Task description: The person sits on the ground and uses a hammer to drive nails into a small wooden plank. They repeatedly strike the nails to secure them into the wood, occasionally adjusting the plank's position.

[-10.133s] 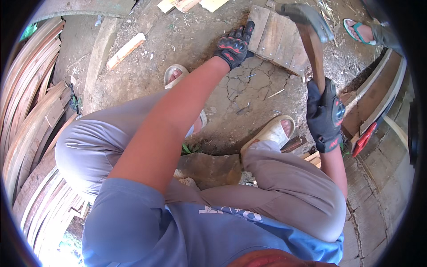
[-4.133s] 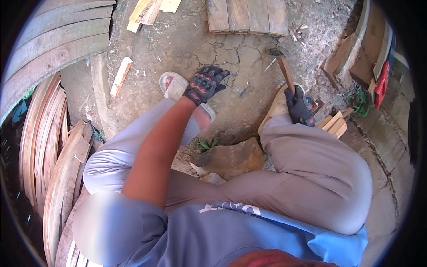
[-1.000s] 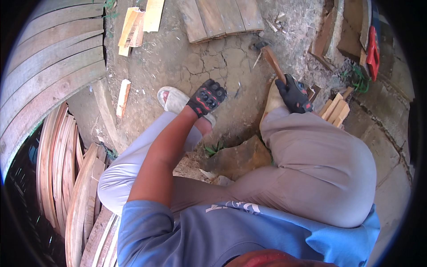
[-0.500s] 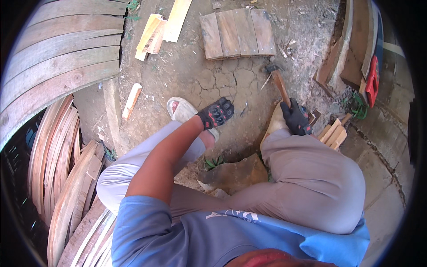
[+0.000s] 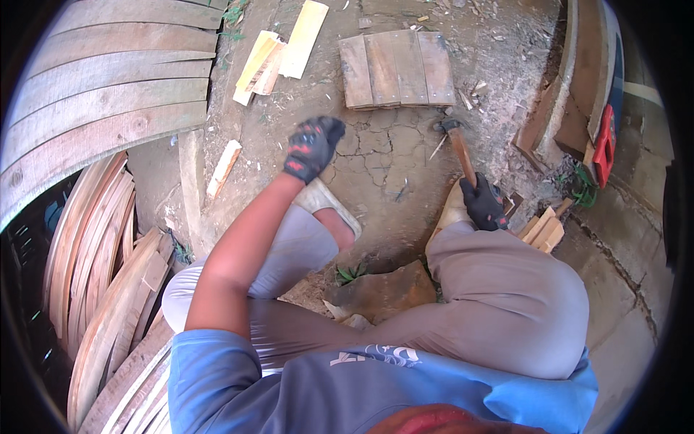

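Observation:
My right hand (image 5: pixel 483 204), in a dark glove, is closed round the wooden handle of a hammer (image 5: pixel 460 154). The hammer's dark head points away from me, just short of a panel of joined boards (image 5: pixel 397 70) lying on the ground. Over the dirt to the left, above my left shoe, my left hand (image 5: pixel 312 148) hangs in a black glove with red marks. Its fingers are curled in; whatever they hold, if anything, is hidden. A thin pale sliver (image 5: pixel 437 148) lies beside the hammer.
Pale board offcuts (image 5: pixel 303 40) lie at the far left, with a short strip (image 5: pixel 224 168) nearer. Slatted boards (image 5: pixel 116 94) and stacked planks (image 5: pixel 87 253) fill the left side. A red-handled saw (image 5: pixel 606 141) and leaning boards stand right. A stone (image 5: pixel 383 293) sits between my legs.
My left hand has swung left and farther from me, its fingers still curled. My right hand keeps the hammer in nearly the same place. The whole view has shifted slightly.

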The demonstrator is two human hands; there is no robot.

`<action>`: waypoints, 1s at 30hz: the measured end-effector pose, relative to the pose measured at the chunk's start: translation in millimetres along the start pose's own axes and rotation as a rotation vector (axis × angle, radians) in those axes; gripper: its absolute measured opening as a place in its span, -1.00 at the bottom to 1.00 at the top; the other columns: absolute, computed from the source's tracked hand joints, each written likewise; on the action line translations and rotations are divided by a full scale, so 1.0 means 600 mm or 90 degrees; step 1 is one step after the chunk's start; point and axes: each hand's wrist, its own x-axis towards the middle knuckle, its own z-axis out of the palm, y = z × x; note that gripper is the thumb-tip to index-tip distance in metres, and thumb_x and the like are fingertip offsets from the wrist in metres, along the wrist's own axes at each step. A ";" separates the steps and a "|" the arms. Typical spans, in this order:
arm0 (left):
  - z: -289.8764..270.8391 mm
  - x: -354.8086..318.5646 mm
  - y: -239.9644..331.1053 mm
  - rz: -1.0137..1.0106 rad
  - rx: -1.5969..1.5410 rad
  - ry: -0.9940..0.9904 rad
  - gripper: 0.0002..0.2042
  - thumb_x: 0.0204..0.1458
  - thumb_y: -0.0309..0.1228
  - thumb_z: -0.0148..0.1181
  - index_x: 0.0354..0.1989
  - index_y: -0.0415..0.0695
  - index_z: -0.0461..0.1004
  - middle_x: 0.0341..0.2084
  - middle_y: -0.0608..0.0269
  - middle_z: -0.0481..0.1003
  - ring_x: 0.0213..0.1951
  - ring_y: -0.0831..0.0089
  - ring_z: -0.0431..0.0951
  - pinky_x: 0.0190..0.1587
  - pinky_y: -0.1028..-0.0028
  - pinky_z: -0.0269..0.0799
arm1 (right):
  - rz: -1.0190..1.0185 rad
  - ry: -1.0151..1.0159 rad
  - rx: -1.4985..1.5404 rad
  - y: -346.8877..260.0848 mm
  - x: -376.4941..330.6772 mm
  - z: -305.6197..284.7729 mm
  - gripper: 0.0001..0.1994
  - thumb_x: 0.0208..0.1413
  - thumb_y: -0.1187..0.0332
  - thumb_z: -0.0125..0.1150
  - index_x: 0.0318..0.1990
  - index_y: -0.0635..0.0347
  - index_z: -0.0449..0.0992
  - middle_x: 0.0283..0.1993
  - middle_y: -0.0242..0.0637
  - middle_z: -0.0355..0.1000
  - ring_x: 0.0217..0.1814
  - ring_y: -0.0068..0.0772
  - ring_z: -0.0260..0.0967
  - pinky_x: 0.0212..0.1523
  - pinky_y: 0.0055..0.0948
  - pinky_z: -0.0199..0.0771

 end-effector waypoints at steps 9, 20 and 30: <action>-0.061 0.110 0.002 -0.162 -0.108 -0.031 -0.62 0.23 -0.07 0.23 0.03 -0.03 0.75 0.02 0.11 0.71 0.09 0.12 0.70 0.20 0.24 0.53 | 0.012 -0.002 0.005 -0.019 -0.004 -0.006 -0.61 0.43 -0.01 0.16 -0.04 0.19 0.51 -0.35 -0.01 0.51 -0.26 0.06 0.52 -0.16 -0.03 0.45; -0.034 0.122 0.005 -0.229 -0.210 0.092 -0.70 0.14 -0.16 0.36 -0.05 -0.04 0.77 -0.10 0.15 0.75 -0.03 0.20 0.74 0.11 0.29 0.57 | 0.014 0.003 -0.046 -0.032 -0.005 -0.013 -0.56 0.42 -0.06 0.14 0.00 0.21 0.51 -0.29 0.04 0.55 -0.19 0.17 0.55 -0.12 0.02 0.47; 0.039 0.118 0.005 -0.226 -0.335 0.240 -0.74 0.15 -0.38 0.42 -0.02 -0.20 0.70 -0.21 0.10 0.75 -0.10 0.34 0.76 0.00 0.39 0.60 | -0.012 -0.010 -0.042 -0.030 -0.003 -0.015 -0.58 0.44 -0.02 0.15 -0.07 0.25 0.49 -0.40 -0.10 0.50 -0.32 -0.08 0.52 -0.21 -0.09 0.47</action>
